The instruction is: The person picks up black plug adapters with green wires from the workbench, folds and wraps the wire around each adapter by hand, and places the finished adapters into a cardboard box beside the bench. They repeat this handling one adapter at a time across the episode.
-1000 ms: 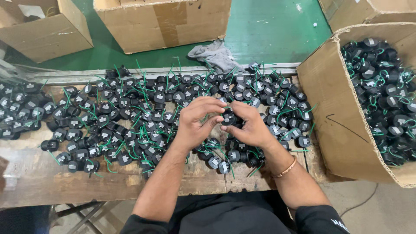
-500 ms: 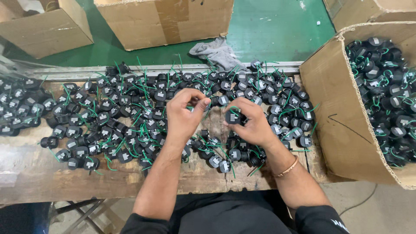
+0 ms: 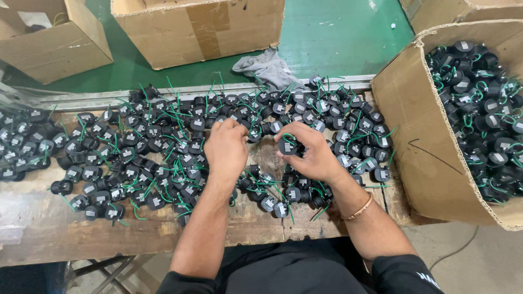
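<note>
1. Our right hand (image 3: 311, 155) is curled around one small black round part (image 3: 287, 146) with a green wire; thumb and fingers close on it from both sides, and it sits lifted a little above the wooden bench (image 3: 49, 228).
2. Our left hand (image 3: 226, 149) lies palm down just to the left of that held part, its fingertips (image 3: 229, 124) bent into the heap; we cannot tell whether they have pinched anything, since the back of the hand hides them.
3. Between the two hands a narrow strip of bare wood shows, with a few more parts touching the heels of both hands.
4. All around the grip the loose black parts with green wires (image 3: 163, 147) spread across the bench, thickest to the left of our left hand and beyond both hands towards the far edge.
5. To the right of the grip, well apart from it, an open cardboard box (image 3: 425, 152) leans against the bench, filled with the same black parts (image 3: 485, 109).
6. A thin gold bangle (image 3: 359, 209) rings our right wrist, near the bench's front edge.
7. Beyond the grip, past the far rim of the bench, a grey rag (image 3: 267, 68) lies on the green floor (image 3: 338, 38), with more cardboard boxes (image 3: 196, 27) standing behind it.
</note>
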### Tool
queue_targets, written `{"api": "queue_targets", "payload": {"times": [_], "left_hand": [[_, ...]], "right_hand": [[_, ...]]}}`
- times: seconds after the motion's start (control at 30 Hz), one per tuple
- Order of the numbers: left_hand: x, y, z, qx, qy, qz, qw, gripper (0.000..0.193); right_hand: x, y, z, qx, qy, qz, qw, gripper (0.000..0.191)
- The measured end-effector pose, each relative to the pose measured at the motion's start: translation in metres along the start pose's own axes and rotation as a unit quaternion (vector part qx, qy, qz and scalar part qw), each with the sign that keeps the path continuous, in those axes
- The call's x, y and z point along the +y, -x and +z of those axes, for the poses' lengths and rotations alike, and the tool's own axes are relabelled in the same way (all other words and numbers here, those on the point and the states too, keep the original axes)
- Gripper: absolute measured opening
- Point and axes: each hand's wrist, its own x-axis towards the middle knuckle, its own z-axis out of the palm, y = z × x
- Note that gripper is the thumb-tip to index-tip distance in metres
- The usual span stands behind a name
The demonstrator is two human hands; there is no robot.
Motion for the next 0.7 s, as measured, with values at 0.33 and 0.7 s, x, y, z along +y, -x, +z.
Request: {"api": "queue_targets", "payload": {"times": [0.33,0.7], "left_hand": [[0.005,-0.003,-0.008,0.097,0.064,-0.005,0.993,0.005],[0.020,0.002,-0.010,0.122,0.445,0.072,0.884,0.018]], "right_hand": [[0.002,0.001,0.001,-0.001,-0.005,-0.005,1.000,0.032],[0.017,0.008,0.008,0.015,-0.139,0.125,0.982,0.049]]}}
